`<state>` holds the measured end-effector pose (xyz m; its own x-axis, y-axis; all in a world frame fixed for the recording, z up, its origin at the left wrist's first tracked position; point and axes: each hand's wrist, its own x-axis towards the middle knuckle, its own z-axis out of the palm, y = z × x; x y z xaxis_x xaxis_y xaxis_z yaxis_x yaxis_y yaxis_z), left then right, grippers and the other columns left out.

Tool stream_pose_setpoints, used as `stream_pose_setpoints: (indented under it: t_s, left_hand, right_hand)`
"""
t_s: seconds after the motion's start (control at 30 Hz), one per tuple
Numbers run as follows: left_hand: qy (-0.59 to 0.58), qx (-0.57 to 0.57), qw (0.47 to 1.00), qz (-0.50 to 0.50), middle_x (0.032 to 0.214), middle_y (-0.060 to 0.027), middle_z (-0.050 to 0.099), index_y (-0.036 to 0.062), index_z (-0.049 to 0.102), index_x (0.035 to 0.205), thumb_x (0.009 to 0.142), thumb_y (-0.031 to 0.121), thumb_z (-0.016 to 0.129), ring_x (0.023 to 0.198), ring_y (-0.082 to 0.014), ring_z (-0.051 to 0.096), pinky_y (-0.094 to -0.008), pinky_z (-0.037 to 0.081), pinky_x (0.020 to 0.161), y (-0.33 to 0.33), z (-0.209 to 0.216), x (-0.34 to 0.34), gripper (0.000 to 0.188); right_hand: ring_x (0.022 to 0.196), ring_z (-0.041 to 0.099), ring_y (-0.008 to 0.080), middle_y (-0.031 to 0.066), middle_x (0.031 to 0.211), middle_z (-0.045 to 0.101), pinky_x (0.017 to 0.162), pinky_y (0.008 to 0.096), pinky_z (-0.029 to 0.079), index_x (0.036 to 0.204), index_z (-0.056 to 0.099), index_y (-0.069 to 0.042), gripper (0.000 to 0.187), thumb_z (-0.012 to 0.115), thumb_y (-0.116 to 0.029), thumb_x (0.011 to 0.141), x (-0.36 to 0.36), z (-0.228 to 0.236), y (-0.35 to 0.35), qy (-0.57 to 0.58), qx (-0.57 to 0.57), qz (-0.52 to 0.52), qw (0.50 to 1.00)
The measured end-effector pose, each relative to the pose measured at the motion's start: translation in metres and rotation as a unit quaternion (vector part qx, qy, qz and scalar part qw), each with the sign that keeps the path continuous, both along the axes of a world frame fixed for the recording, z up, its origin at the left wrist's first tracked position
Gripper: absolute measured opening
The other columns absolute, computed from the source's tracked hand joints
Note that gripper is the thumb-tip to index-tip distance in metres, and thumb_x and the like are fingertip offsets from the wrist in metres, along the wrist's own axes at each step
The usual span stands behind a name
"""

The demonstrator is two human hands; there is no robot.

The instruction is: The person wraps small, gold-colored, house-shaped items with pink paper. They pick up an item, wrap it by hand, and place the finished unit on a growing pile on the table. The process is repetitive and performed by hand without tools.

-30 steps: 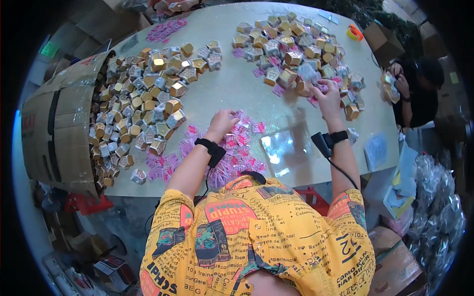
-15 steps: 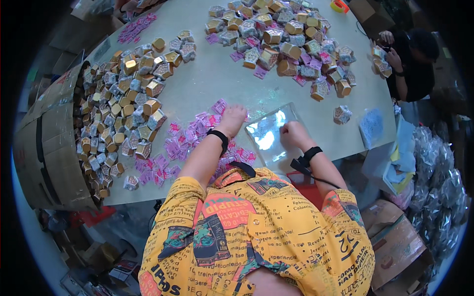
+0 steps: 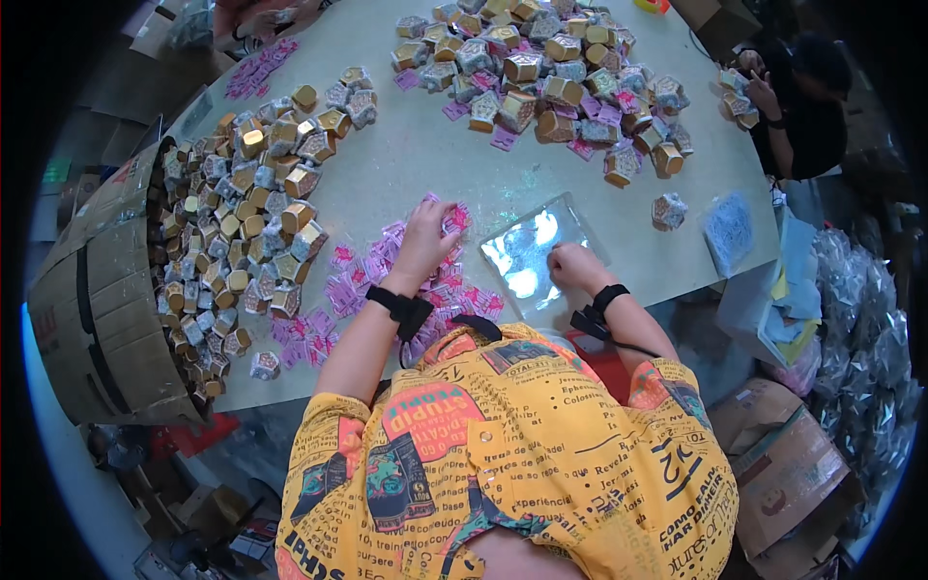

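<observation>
Over a loose pile of small pink packets (image 3: 362, 275) is my left hand (image 3: 425, 240), its thumb and fingers bent around a pink packet (image 3: 455, 218) at the pile's far edge. My right hand (image 3: 578, 268) is closed, resting on the right part of a flat stack of shiny clear plastic bags (image 3: 527, 246). What its curled fingers hold, if anything, is hidden from view. Both wrists wear black bands, and the bag stack lies just right of the pink pile.
Gold-and-white wrapped pieces (image 3: 256, 208) spill from a tipped cardboard box (image 3: 97, 300) at left. Another heap (image 3: 551, 87) lies at the far side. A single wrapped piece (image 3: 669, 212) and a clear packet (image 3: 727, 234) are at right. A co-worker (image 3: 807, 106) handles pieces at far right.
My left hand has moved left from beside the bag stack to the pink packets, and its fingers have opened around one. My right hand stays on the bags.
</observation>
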<state>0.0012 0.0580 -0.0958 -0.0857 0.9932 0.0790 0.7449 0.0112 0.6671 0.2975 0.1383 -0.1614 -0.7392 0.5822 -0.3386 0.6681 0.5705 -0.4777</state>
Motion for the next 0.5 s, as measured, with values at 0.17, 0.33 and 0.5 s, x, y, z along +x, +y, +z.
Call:
stream_pose_setpoints:
  t_s: [0.17, 0.33, 0.5]
  left_hand:
    - [-0.074, 0.001, 0.997, 0.028, 0.104, -0.0172, 0.057, 0.0013, 0.056, 0.112, 0.069, 0.008, 0.067, 0.102, -0.0328, 0.054, -0.0384, 0.043, 0.091, -0.013, 0.011, -0.002, 0.045]
    - [-0.087, -0.012, 0.996, 0.022, 0.105, -0.0173, 0.058, 0.0006, 0.056, 0.112, 0.069, 0.011, 0.068, 0.101, -0.0314, 0.056, -0.0382, 0.043, 0.090, -0.021, 0.014, 0.001, 0.047]
    - [-0.090, -0.012, 0.996, 0.014, 0.106, -0.0169, 0.059, 0.0007, 0.056, 0.113, 0.069, 0.012, 0.069, 0.100, -0.0309, 0.056, -0.0378, 0.043, 0.090, -0.025, 0.021, 0.011, 0.047]
  right_hand:
    - [0.076, 0.060, 0.0348, 0.0168, 0.082, 0.062, 0.069, 0.0421, 0.051, 0.073, 0.065, -0.004, 0.011, 0.056, -0.008, 0.068, -0.001, 0.009, 0.002, 0.033, -0.020, -0.091, 0.995]
    - [0.078, 0.061, 0.0353, 0.0176, 0.084, 0.062, 0.070, 0.0414, 0.051, 0.074, 0.065, -0.004, 0.011, 0.056, -0.010, 0.071, -0.001, 0.003, -0.008, 0.003, 0.058, -0.011, 0.998]
    - [0.076, 0.062, 0.0348, 0.0166, 0.086, 0.063, 0.070, 0.0411, 0.051, 0.073, 0.066, -0.004, 0.013, 0.056, -0.013, 0.073, -0.003, -0.008, -0.013, -0.034, 0.098, 0.022, 0.994]
